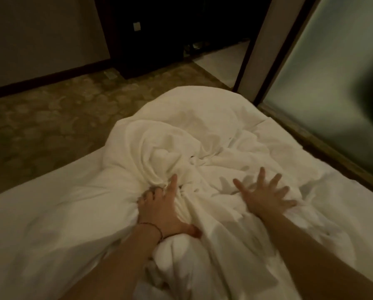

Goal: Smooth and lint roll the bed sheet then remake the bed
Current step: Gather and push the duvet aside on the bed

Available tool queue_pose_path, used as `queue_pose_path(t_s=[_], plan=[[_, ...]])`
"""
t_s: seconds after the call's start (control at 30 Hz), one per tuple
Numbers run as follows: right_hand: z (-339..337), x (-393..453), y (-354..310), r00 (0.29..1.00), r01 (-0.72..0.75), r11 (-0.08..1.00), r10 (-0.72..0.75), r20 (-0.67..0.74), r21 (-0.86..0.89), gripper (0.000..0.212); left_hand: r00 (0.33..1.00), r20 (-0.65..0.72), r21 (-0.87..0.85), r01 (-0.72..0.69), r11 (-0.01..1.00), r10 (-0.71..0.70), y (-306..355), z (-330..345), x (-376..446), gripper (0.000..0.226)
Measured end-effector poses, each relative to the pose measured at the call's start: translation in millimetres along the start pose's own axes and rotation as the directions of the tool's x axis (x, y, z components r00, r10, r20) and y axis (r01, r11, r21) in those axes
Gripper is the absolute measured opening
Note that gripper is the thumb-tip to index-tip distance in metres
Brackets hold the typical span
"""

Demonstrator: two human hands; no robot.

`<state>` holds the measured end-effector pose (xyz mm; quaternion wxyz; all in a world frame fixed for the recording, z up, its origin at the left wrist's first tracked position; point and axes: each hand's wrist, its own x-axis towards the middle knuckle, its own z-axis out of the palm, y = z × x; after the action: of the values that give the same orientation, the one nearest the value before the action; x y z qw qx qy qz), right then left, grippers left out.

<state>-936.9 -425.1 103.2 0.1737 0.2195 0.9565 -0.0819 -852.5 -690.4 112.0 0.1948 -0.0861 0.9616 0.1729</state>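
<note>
A white duvet lies crumpled in a heap across the middle and far part of the bed, on top of the white bed sheet, which shows flat at the near left. The left hand grasps a bunched fold of the duvet: the smaller fingers are curled into the fabric, the index finger points away, and the thumb presses against the fold at the near side. A thin dark bracelet circles the left wrist. The right hand is released, its fingers spread and straight, lying on or just above the duvet to the right of the left hand; contact cannot be confirmed because of motion blur. Patterned carpet lies left of and beyond the bed. A frosted glass panel stands at the far right.
</note>
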Motion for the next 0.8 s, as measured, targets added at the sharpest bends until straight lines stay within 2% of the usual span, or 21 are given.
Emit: queue_pose_path(t_s=[0.1,0.37,0.53,0.6,0.7,0.8], plan=[[22,26,2,1.0,-0.001,1.0,0.001,0.006,0.014,0.11,1.0,-0.02,0.05,0.001,0.999,0.0,10,22,35,0.159],[72,79,4,0.999,0.035,0.992,-0.038,0.025,0.119,0.091,0.999,0.009,0.038,0.053,0.998,-0.053,16,68,93,0.155],[85,93,3,0.997,0.076,0.997,-0.076,-0.016,0.014,0.09,0.998,0.003,0.028,0.06,0.998,-0.06,15,77,106,0.144],[82,88,2,0.998,0.068,0.998,-0.069,-0.009,-0.005,0.094,0.998,0.014,0.001,0.059,0.998,-0.059,17,73,106,0.139],[70,59,3,0.997,0.078,0.995,-0.078,-0.002,0.055,0.102,0.999,0.036,-0.02,0.04,0.999,-0.04,14,67,107,0.138],[56,11,11,0.994,0.109,0.991,-0.11,0.014,0.075,0.097,1.0,0.013,0.011,0.017,1.0,-0.017,12,62,89,0.115]])
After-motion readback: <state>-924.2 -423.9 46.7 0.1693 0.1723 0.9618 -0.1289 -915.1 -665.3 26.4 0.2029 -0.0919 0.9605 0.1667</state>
